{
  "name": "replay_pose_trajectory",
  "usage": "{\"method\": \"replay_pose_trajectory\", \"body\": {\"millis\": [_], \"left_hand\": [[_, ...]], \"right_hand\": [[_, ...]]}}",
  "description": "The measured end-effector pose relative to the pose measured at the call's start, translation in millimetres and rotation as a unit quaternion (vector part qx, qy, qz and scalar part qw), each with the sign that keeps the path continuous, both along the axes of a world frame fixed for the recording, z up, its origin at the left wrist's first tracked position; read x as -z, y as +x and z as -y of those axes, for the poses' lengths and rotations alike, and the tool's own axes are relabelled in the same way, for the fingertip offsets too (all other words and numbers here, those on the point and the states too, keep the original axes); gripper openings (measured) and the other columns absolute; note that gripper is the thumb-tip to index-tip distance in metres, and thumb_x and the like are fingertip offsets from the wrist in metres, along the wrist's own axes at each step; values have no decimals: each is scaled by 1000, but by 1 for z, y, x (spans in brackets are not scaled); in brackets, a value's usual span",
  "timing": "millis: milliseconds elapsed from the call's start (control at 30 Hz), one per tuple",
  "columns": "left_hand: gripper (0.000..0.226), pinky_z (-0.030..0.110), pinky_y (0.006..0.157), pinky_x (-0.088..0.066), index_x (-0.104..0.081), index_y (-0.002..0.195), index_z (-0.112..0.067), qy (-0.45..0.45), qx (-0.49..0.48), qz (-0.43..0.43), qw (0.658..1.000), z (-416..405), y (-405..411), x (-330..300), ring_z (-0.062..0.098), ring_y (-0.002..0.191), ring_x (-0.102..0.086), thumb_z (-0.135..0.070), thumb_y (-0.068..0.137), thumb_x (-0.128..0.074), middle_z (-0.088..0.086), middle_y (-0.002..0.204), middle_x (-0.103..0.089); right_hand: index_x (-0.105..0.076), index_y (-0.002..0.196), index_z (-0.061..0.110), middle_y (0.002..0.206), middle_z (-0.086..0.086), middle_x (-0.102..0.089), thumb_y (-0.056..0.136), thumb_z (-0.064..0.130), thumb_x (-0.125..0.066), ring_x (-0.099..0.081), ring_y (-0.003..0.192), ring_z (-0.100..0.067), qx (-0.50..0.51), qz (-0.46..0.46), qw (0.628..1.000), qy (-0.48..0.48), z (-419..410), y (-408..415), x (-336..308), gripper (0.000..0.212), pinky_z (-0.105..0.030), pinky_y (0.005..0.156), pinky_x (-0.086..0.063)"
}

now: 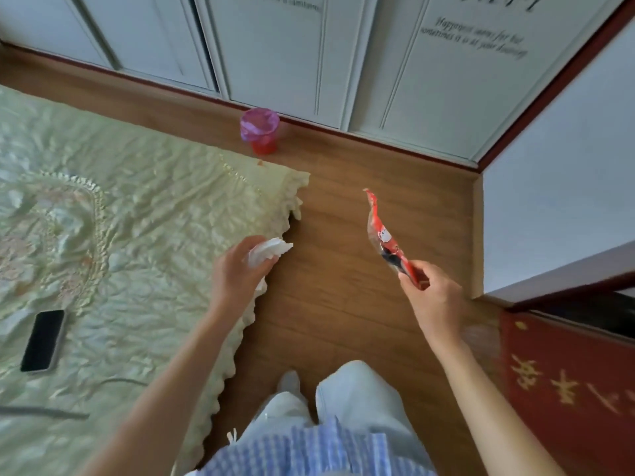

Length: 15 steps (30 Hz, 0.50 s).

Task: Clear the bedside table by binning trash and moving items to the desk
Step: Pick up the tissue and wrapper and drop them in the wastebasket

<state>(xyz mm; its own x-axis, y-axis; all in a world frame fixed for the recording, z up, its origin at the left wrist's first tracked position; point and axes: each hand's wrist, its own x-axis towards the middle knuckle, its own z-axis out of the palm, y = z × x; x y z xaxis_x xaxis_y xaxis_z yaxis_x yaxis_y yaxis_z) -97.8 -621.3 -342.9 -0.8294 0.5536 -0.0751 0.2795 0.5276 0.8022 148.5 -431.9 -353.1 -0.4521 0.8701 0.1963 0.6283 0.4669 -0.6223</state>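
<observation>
My left hand (237,273) is closed around a crumpled white tissue (267,250), held over the corner of the bed. My right hand (431,293) pinches the lower end of a red snack wrapper (381,237), which sticks up and away over the wooden floor. A small red bin (260,130) lined with a purple bag stands on the floor ahead, against the white wardrobe doors. Both hands are well short of the bin.
The bed with a pale green quilted cover (137,218) fills the left side, with a black phone (43,340) lying on it. A white wall corner (549,218) and a red panel with gold characters (567,379) stand at the right. The wooden floor (343,321) runs between them.
</observation>
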Motion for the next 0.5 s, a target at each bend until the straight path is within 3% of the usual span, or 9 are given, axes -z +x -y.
{"method": "replay_pose_trajectory", "body": {"millis": [100, 233, 367, 500], "left_hand": [[32, 16, 65, -40, -63, 109, -32, -12, 26, 3, 1000, -46, -26, 4, 5, 83, -55, -40, 79, -71, -16, 94, -60], [32, 11, 64, -36, -64, 109, -29, -22, 50, 22, 998, -112, -55, 17, 6, 83, -55, -37, 79, -72, -18, 87, -58], [32, 10, 65, -36, -63, 109, -29, -23, 51, 26, 998, -184, -85, 27, 5, 83, -54, -37, 80, -71, -14, 94, -62], [29, 15, 66, -39, -62, 107, -30, -33, 39, 10, 999, -258, -116, 23, 6, 84, -56, -38, 80, -70, -12, 96, -64]], "right_hand": [[-71, 101, 13, 85, 2, -70, 82, 23, -72, -62, 71, -10, 22, 9, 1000, -15, -33, -16, 1, 22, -27, 64, -53], [-70, 103, 14, 87, 3, -71, 82, 28, -71, -62, 73, -9, 60, 32, 997, -24, -90, -36, 11, 25, -25, 64, -53], [-69, 107, 16, 90, 5, -71, 84, 34, -68, -63, 76, -8, 69, 42, 996, -44, -163, -63, 25, 29, -25, 67, -55], [-68, 107, 19, 89, 6, -70, 85, 34, -68, -63, 76, -8, 52, 49, 996, -60, -243, -100, 27, 27, -32, 69, -58]]}}
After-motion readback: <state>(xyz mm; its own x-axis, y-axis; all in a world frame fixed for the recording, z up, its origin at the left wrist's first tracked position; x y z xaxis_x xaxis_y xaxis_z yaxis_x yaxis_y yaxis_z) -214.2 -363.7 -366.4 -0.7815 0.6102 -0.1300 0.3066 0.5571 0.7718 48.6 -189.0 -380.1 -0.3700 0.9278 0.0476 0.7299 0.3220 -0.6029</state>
